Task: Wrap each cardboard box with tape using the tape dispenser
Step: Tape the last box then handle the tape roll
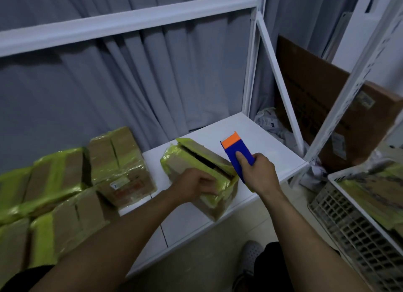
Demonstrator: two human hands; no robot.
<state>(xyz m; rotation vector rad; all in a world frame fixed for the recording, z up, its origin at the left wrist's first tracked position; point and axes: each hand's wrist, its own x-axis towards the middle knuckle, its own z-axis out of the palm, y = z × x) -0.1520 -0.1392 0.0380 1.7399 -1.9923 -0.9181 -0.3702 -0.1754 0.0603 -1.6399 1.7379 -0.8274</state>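
A cardboard box (185, 158) partly bound in yellow-green tape lies tilted on the white shelf (257, 134), its top flap gaping along a dark slit. My left hand (194, 187) grips the box's near end. Just right of the box, my right hand (257, 171) holds a blue tape dispenser (236, 151) with an orange tip, pointing away from me. The dispenser's lower part is hidden by my fingers.
Several taped cardboard boxes (65, 182) are stacked at the left of the shelf. A white plastic crate (357, 230) with more taped boxes stands at the right. A large brown carton (327, 99) leans behind the white rack posts (281, 84). Grey curtains hang behind.
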